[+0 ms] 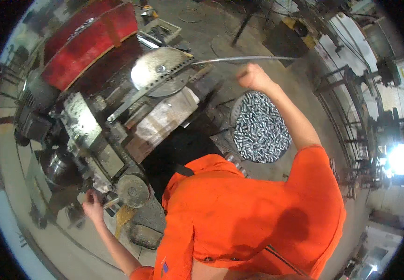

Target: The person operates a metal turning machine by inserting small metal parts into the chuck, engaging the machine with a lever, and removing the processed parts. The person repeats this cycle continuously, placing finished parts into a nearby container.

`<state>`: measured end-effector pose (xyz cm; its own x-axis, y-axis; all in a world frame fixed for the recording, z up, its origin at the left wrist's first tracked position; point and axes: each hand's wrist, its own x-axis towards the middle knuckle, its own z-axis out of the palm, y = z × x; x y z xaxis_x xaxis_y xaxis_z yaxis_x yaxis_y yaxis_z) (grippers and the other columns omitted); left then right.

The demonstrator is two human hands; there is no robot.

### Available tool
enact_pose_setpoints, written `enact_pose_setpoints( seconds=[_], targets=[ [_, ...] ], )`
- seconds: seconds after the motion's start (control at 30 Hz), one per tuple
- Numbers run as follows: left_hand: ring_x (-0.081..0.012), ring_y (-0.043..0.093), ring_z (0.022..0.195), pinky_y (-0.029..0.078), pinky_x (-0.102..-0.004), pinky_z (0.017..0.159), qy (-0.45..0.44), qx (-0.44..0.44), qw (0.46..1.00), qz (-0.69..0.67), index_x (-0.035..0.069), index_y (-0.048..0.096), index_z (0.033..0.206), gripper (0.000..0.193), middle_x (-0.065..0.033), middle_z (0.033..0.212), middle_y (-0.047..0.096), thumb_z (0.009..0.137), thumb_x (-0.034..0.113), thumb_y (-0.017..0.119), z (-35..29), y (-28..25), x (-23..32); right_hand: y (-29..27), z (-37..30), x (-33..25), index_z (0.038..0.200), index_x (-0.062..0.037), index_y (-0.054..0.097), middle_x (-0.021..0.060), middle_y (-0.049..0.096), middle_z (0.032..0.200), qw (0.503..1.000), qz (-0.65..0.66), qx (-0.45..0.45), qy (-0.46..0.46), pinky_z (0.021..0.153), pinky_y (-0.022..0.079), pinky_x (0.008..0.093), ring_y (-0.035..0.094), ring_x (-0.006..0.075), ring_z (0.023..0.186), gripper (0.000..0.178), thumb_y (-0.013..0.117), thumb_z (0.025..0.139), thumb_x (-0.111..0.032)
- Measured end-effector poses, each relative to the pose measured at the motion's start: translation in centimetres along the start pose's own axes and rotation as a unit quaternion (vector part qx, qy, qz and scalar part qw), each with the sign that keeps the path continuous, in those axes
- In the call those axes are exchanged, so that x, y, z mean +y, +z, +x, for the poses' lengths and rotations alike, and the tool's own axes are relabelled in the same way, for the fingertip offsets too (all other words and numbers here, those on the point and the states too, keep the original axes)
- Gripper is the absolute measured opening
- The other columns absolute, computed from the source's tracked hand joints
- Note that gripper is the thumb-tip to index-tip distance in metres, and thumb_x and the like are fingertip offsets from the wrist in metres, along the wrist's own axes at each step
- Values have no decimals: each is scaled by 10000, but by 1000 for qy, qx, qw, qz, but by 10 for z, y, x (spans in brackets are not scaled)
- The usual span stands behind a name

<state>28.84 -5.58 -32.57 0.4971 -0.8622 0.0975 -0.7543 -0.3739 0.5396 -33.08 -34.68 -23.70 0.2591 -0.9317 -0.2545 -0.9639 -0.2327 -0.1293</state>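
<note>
My left hand (pixel 92 206) is at the lower left of the metal machine, by its chuck-like round part (pixel 61 167) and a short handle (pixel 111 203) beside a grey wheel (pixel 133 191). Its fingers are curled together; whatever they hold is too small to make out. Raised at the upper right, my right hand (pixel 256 78) is closed and slightly blurred, and its contents are hidden. It is just below a long thin metal rod (pixel 244 59) reaching out from the machine. Under my right forearm, a round container (pixel 235 112) is full of small shiny metal cylinders (pixel 261 130).
A large red bin (pixel 90 46) stands behind the machine, with a small tray (pixel 167 31) of dark parts to its right. A perforated bar (pixel 153 85) crosses a round metal plate (pixel 148 70). Metal racks (pixel 346 116) line the right side. A dark pan (pixel 146 236) sits below the wheel.
</note>
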Motion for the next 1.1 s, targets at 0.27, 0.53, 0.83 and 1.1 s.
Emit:
enact_pose_setpoints(
  seconds=[0.27, 0.53, 0.83, 1.1],
  targets=[
    [-123, 577, 656, 455, -254, 598, -52, -36, 996, -63, -45, 609, 1002, 268, -60, 738, 619, 899, 200, 572, -1, -5, 6, 143, -43, 71, 888, -86, 704, 170, 657, 978, 985, -3, -91, 148, 834, 505, 378, 629, 311, 927, 292, 572, 667, -223],
    [-122, 599, 657, 464, -261, 619, -109, -39, 993, -24, -32, 626, 1044, 278, -94, 778, 652, 894, 193, 564, -1, -4, -4, 179, -17, 76, 1018, 0, 652, 147, 531, 1249, 954, -184, -214, -103, 942, 426, 415, 516, 281, 1143, 384, 586, 690, -187],
    [-152, 620, 638, 464, -292, 612, -90, -17, 996, 9, -26, 639, 992, 285, -92, 733, 660, 884, 227, 567, -3, -7, 5, 185, -12, 67, 950, -65, 686, 182, 610, 1076, 941, -236, -222, -93, 881, 459, 411, 567, 304, 1050, 322, 624, 680, -230],
    [-148, 615, 627, 461, -295, 606, -90, 7, 996, 11, -11, 645, 982, 264, -99, 701, 648, 880, 219, 567, -2, -2, -9, 182, -17, 59, 926, -62, 691, 174, 644, 994, 943, -235, -228, -55, 828, 490, 393, 617, 308, 961, 297, 597, 692, -218]
  ],
)
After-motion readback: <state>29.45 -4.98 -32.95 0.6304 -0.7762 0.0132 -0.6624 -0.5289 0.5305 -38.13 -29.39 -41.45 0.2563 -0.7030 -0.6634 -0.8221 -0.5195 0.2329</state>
